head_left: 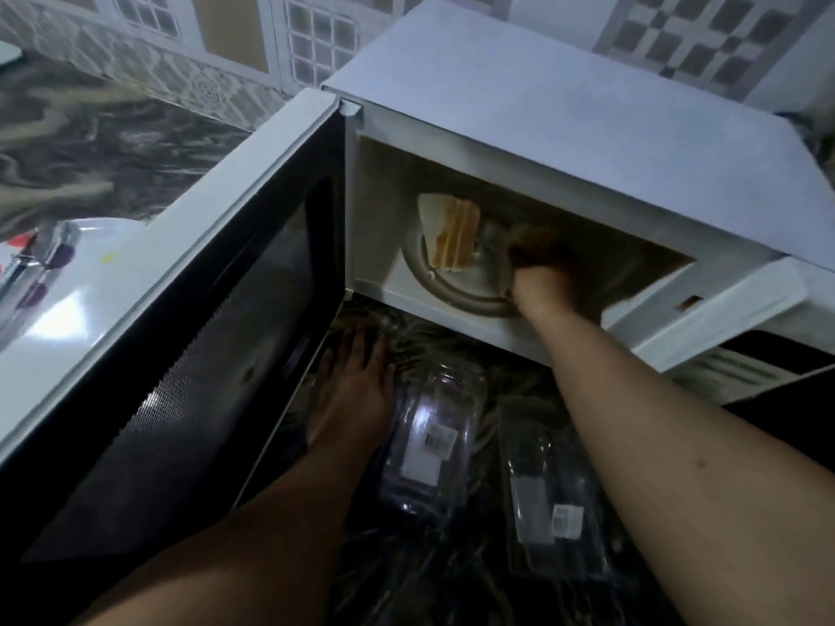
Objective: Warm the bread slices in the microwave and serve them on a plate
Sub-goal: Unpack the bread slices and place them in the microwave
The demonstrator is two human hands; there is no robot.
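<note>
The white microwave [565, 142] stands on the dark marbled counter with its door [189, 345] swung wide to the left. Inside, a stack of bread slices [452, 232] lies on the round glass turntable [470, 291]. My right hand [537, 273] reaches into the cavity just right of the bread; it is blurred and dark, so its grip is unclear. My left hand [352, 386] rests flat with straight fingers on the counter below the door's inner edge. A white plate [77, 282] shows at the left behind the door.
Two clear plastic containers [429, 445] [555, 503] lie on the counter [90, 142] in front of the microwave, between my forearms. A shiny packet [36, 259] sits on the plate. Patterned wall tiles [217, 52] run along the back.
</note>
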